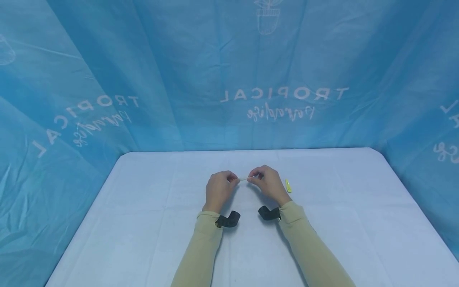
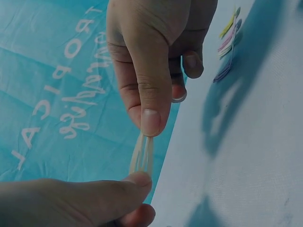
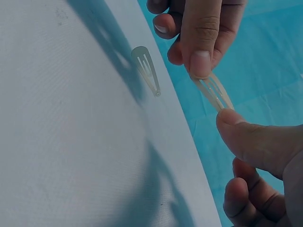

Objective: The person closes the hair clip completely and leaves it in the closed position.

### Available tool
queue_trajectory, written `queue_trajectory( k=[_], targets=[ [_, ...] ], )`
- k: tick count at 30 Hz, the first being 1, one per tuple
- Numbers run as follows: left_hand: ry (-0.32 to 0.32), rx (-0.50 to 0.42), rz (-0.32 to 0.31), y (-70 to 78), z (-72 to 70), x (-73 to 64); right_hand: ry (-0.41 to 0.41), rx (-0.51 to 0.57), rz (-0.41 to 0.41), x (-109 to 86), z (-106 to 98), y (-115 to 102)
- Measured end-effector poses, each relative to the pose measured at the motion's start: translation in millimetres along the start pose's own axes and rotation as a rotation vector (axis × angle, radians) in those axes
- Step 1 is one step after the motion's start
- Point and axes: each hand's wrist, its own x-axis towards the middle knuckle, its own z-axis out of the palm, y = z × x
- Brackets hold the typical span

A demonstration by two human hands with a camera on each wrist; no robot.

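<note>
A pale cream snap hair clip (image 1: 243, 179) spans the gap between the two hands, held above the table. My left hand (image 1: 218, 190) pinches one end between thumb and index finger. At the other end, the right hand (image 1: 267, 184) grips it the same way. Up close in the left wrist view, the narrow bars of the clip (image 2: 136, 158) show, while both tips are hidden under the fingertips. On the cloth just right of the right hand lies a yellow hair clip (image 1: 288, 186).
A white cloth covers the table (image 1: 143, 239). Blue printed curtains (image 1: 193, 119) hang behind it and at both sides. The left wrist view shows several clips in a row, yellow (image 2: 227, 28) and pink (image 2: 227, 39) among them. A greyish clip (image 3: 140, 51) lies near the table edge.
</note>
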Motion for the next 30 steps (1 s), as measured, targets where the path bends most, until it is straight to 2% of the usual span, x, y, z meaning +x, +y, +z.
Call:
queue_trajectory(
  k=[7,18,25,30],
  targets=[
    [0.036,-0.01,0.035,-2.2,2.3,-0.2,0.018,0.002,-0.02,-0.3,1.7,1.7],
    [0.058,-0.009,0.025,1.4,4.1,-0.6,0.039,-0.008,0.013,-1.3,3.1,-0.2],
    [0.083,0.008,0.021,5.6,4.0,-1.0,0.077,0.007,-0.031,-0.7,2.6,0.1],
    [0.117,0.0,0.055,4.4,4.4,-1.6,0.078,0.002,-0.036,-0.4,3.4,0.2]
  ],
)
